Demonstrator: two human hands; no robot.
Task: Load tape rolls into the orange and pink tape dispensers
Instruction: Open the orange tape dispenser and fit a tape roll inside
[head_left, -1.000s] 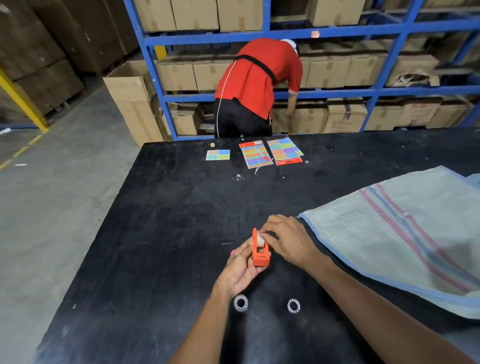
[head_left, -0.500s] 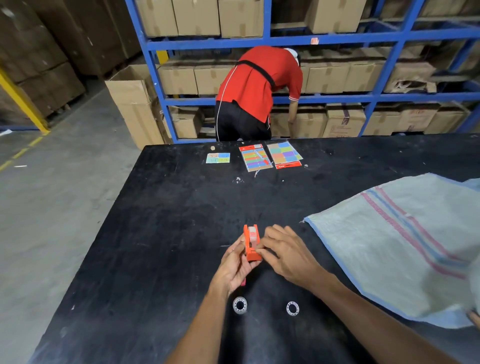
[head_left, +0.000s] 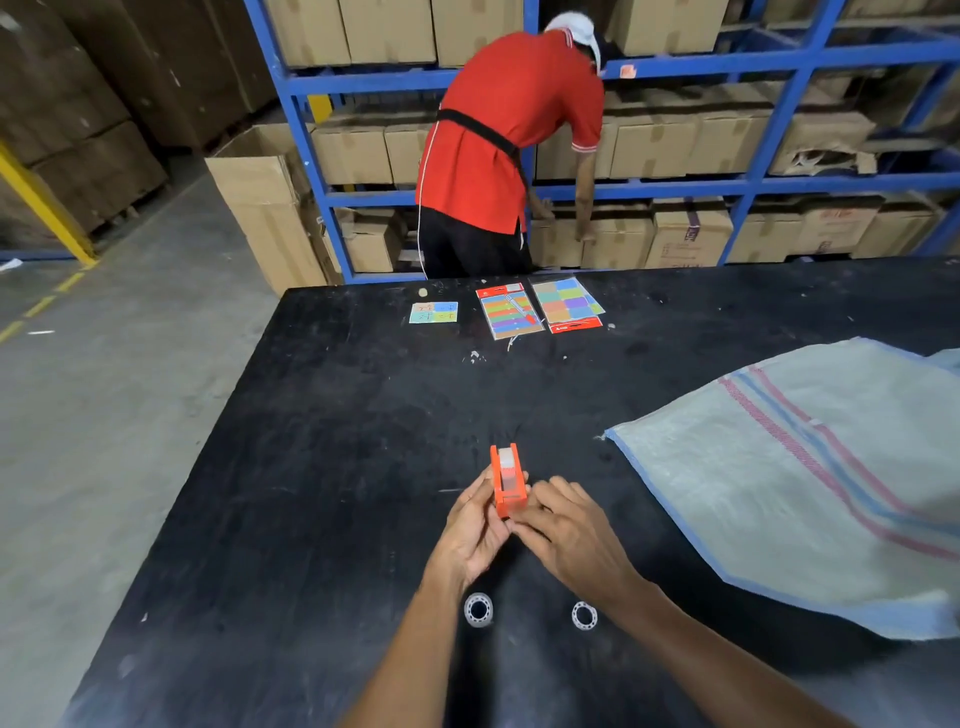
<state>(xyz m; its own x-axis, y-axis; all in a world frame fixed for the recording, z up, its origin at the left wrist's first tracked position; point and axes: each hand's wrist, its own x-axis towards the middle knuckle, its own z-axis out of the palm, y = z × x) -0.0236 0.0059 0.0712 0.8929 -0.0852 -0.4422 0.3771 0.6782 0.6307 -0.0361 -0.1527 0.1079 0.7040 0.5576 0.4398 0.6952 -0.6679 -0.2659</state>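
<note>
A warehouse aisle with blue steel racking (head_left: 748, 184) full of cardboard cartons runs behind a black table (head_left: 322, 467), whose top is scuffed and dotted with white specks. Beyond the far edge a person in a red shirt (head_left: 498, 140) bends into the lower shelves.

Near the middle of the table the orange tape dispenser (head_left: 506, 480) is held between both hands, its length pointing away from the camera. A pale tape roll (head_left: 506, 462) sits inside its body, visible from above between the two orange side walls. The left hand (head_left: 475, 525) closes its grip around the dispenser's left side, thumb and fingers pressed to the near end. The right hand (head_left: 569, 525) meets it from the right, its fingertips pinched together at the dispenser's near lower corner; whether they hold the tape end cannot be told.

Closer to the camera, two small clear tape rolls lie flat on the table, one (head_left: 478, 609) just beside the left wrist and one (head_left: 584, 616) under the right forearm, apart from each other.

A woven pale sack (head_left: 810, 483) with red and blue stripes covers the table's right side. At the far edge lie three packs of coloured sticky notes (head_left: 540, 309).
</note>
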